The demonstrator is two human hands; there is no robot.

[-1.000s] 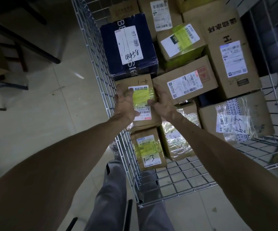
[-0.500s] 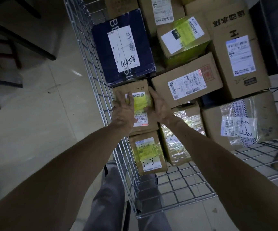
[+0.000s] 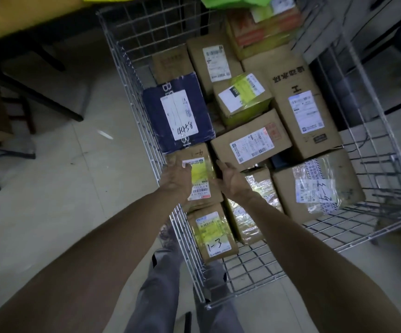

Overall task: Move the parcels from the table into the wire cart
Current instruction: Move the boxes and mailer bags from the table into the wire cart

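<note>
Cardboard parcel 4-1 down in the wire cart, both hands open on it

Head view, dim light, some motion blur on the fingers. Brown parcel marked 4-1 (image 3: 200, 175), yellow tape across its label, lies flat inside the wire cart (image 3: 132, 75) against the left mesh wall. It sits between the dark blue box (image 3: 178, 116) on its far side and the parcel marked 1-3 (image 3: 212, 234) on its near side, touching both.

Left hand (image 3: 176, 180): fingers extended, resting on the left part of the parcel's top face, not curled round it. Right hand (image 3: 230, 180): fingers straight, palm turned toward the parcel's right edge, at the edge or just beside it; contact there cannot be told.

Tape-wrapped parcel (image 3: 254, 203) lies just right of the right wrist. Larger cardboard box with a white label (image 3: 250, 143) lies beyond the right fingertips. Near end of the cart floor shows bare mesh
</note>
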